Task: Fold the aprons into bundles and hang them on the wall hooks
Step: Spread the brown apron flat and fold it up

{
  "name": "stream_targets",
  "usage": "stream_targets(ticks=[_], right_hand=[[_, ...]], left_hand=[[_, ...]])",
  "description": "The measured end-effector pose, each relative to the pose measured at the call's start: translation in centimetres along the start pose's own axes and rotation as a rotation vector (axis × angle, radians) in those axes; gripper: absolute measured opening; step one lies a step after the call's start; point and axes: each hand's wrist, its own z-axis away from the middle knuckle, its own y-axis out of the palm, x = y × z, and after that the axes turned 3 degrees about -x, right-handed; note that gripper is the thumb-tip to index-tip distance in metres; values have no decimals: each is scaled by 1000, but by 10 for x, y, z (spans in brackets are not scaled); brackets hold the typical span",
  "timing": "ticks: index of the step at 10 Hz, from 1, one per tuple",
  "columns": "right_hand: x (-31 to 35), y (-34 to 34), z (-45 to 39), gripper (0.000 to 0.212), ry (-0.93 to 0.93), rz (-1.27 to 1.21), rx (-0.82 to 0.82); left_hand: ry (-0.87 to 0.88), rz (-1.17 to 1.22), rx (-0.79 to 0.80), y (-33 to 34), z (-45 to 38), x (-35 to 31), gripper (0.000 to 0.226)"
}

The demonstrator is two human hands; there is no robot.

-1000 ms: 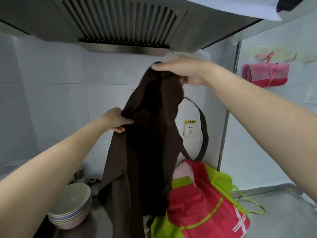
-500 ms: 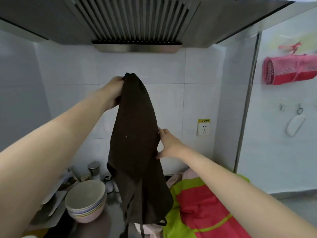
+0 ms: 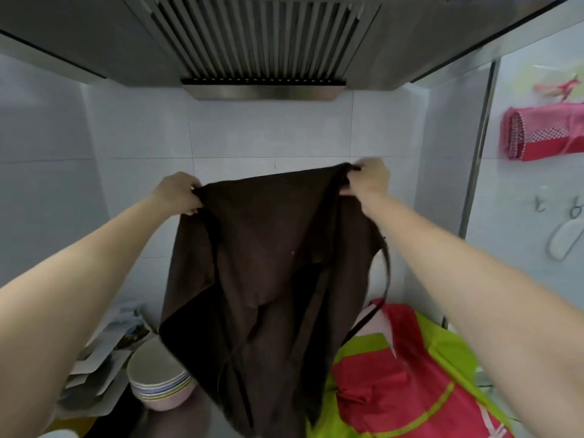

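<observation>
Under the range hood (image 3: 262, 42), at twelve o'clock, both hands are now stretching the brown apron (image 3: 268, 263) wide, where half a second ago it was hanging bunched from the left hand (image 3: 177, 192) alone. Each grip is pinching a top corner, the right hand (image 3: 369, 181) at one o'clock. Spread flat, it is likely ready for folding; the red bundle (image 3: 543, 135) is already hanging at three o'clock.
</observation>
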Motion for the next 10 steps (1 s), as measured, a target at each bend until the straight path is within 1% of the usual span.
stream_targets(ticks=[1,2,3,4,5,6,7,8,9,10], right_hand=[[40,-13,-15,30,-351,371,137],[57,-12,-13,39,-585,813,286],[41,-8,-10,37,-313,1298,656],[10,-8,-4,26,-137,1489,637],[5,-14,-5,16,-387,1357,306],[12,-18,-23,6,-291,1001,153],[20,-20,-29,16,-103,450,269],[22,-26,-28,36,-224,623,309],[22,-31,-33,42,-418,1021,247],[19,-36,-34,29,-483,1154,210]], left_hand=[[-17,-302,-19,12,-2,15,23],[-34,-511,-47,16,-8,24,24],[-29,-635,-19,15,-12,30,24],[-17,-640,-10,21,-14,26,28],[-17,-635,-5,25,-10,19,29],[-14,-543,151,30,-5,16,28],[-77,-449,415,44,2,13,21],[-103,-339,508,59,10,14,21],[-228,163,456,73,9,23,18],[-347,537,341,76,0,24,25]])
